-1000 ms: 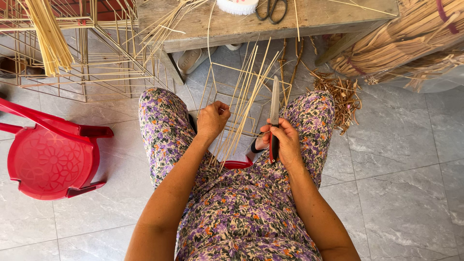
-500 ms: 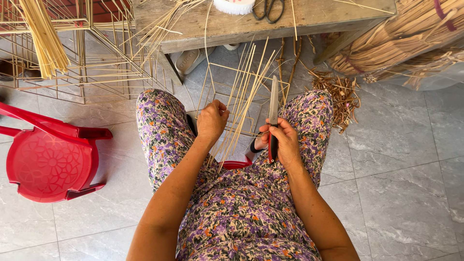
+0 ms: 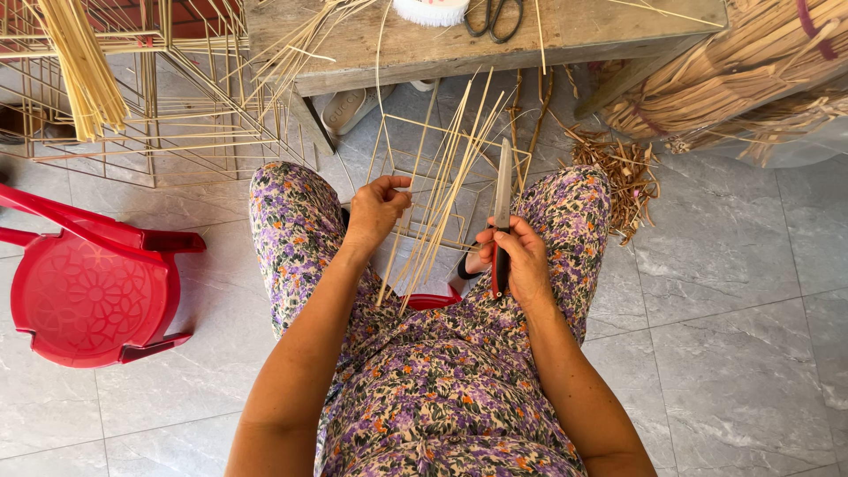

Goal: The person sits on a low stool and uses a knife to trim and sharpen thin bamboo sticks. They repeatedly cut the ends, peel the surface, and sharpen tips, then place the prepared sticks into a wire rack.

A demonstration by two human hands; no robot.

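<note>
I sit with floral trousers, both hands out over my knees. My left hand (image 3: 378, 208) pinches a bundle of thin bamboo sticks (image 3: 446, 172) that fan upward toward the wooden bench. My right hand (image 3: 517, 256) grips a knife (image 3: 503, 190) by its dark handle, blade pointing up and away, just right of the sticks. The two hands are about a hand's width apart.
A wooden bench (image 3: 424, 44) ahead carries scissors (image 3: 495, 16) and a white brush (image 3: 431, 11). Stick frames (image 3: 168, 115) stand at left, a red plastic chair (image 3: 88, 283) lies at left, bundles of bamboo strips (image 3: 742, 71) at right, shavings (image 3: 623, 168) on the grey tiles.
My left hand has shifted slightly along the sticks, fingers now pinching them. The knife hand stays nearly still.
</note>
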